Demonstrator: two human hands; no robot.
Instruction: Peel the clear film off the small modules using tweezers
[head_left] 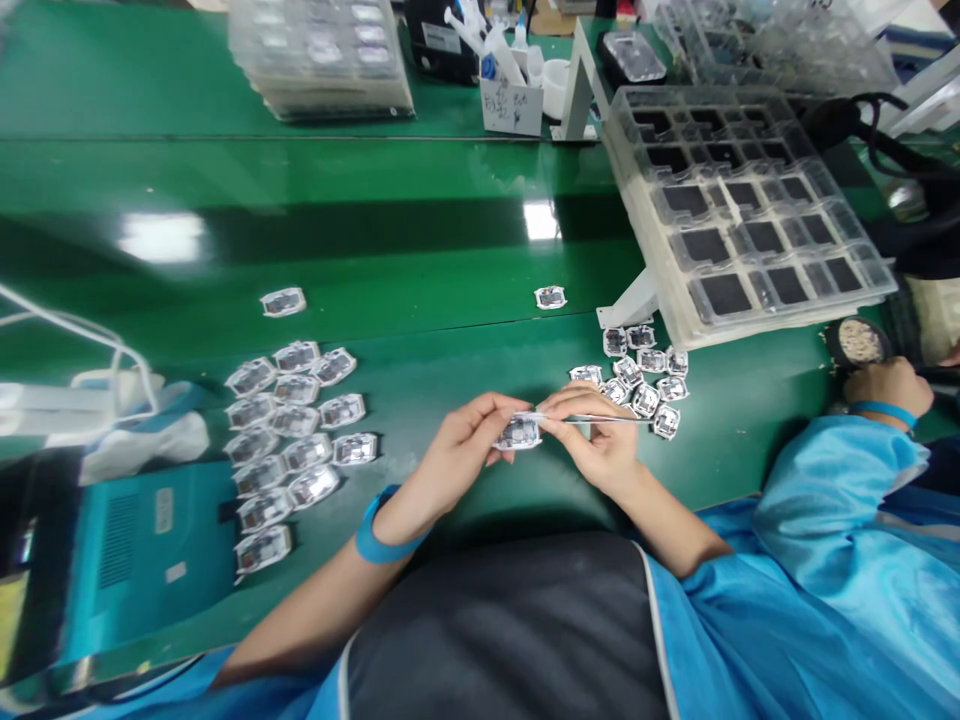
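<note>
Close in front of my body, my left hand (pixel 466 440) grips a small silvery-white electronic part (pixel 519 432) by its left end. My right hand (pixel 596 435) is closed on a pair of thin metal tweezers (pixel 626 419), whose shaft points out to the right. Its fingertips also meet the part's right end. More such parts lie in a cluster (pixel 646 400) just beyond my right hand. Left of my left hand, several others are laid out in rough rows (pixel 294 422). Two single parts sit farther back, one at the left (pixel 283 302) and one near the middle (pixel 550 297).
A clear compartment tray (pixel 765 235) with dark pads rests slanted on a white stand at right. Stacked clear trays (pixel 322 60) and a labelled box of syringes (pixel 512 105) stand at the back. A teal device (pixel 154 560) lies left. A co-worker's hand (pixel 891 388) is at right.
</note>
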